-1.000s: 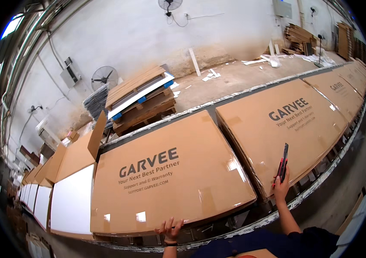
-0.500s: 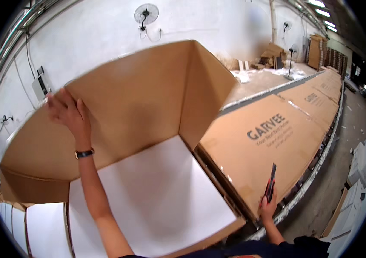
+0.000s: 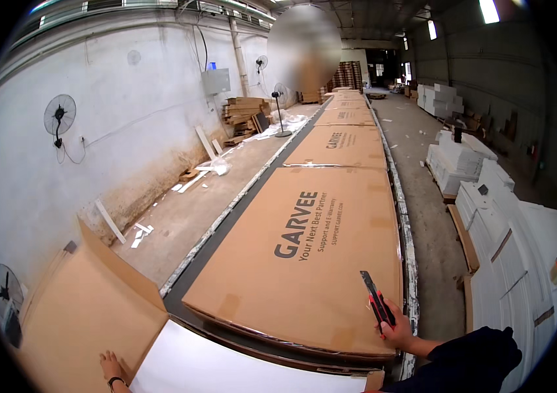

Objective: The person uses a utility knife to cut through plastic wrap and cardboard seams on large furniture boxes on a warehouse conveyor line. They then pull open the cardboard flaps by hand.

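My right hand (image 3: 396, 326) grips a red and black utility knife (image 3: 379, 304), its dark tip pointing up and away over a closed cardboard box (image 3: 246, 281). My left hand (image 3: 112, 368), fingers spread, rests against the inside of a raised cardboard lid (image 3: 89, 308) at the lower left. Beside that lid lies a white panel (image 3: 206, 360), showing in the opened box close to me. The lower edge of the picture cuts off part of the lid and the panel.
Closed boxes (image 3: 350, 145) run in a line down the conveyor (image 3: 226, 236). Stacked white panels (image 3: 507, 249) stand along the right, past a strip of floor. By the left wall are a standing fan (image 3: 278, 108), wall fan (image 3: 60, 116) and scrap cardboard (image 3: 244, 112).
My view has swung right, along the line of boxes. The lid and my left hand now appear at the lower left. The knife stays in my right hand.
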The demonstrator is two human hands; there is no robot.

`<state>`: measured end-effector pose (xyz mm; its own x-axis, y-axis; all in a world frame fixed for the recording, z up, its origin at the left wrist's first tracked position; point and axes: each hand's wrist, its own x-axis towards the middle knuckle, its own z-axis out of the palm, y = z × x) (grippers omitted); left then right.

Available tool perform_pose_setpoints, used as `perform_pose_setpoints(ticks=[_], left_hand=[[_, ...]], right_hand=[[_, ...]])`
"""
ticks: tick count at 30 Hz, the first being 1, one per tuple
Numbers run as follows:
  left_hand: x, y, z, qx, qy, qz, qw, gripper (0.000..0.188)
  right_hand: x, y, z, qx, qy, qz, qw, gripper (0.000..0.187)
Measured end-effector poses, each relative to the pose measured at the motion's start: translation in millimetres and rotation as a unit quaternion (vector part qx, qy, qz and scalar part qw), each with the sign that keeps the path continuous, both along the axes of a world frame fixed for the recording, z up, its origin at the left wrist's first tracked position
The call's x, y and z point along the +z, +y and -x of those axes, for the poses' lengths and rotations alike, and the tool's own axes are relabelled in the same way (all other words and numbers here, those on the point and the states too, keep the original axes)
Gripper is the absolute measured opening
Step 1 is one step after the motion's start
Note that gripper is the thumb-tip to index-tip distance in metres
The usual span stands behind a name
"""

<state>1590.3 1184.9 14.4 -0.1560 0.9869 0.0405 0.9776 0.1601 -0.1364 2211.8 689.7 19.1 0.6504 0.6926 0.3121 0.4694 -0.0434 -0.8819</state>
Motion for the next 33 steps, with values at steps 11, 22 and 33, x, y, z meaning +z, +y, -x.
perform_pose_setpoints(ticks=[11,22,33], left_hand=[[7,-188,-110,0.006,-0.097,0.025,0.995,0.053],[-4,-382,-205,-0.128,-0.124,-0.024,0.984,0.054],[204,-539,-382,-0.367,-0.692,0.105,0.613,0.061]], right_hand=[[3,-2,-2,0.005,-0.074,-0.033,0.997,0.057],[21,20,-23,0.131,-0.101,0.142,0.976,0.052],[260,-136,26,0.593,0.036,0.036,0.803,0.028]])
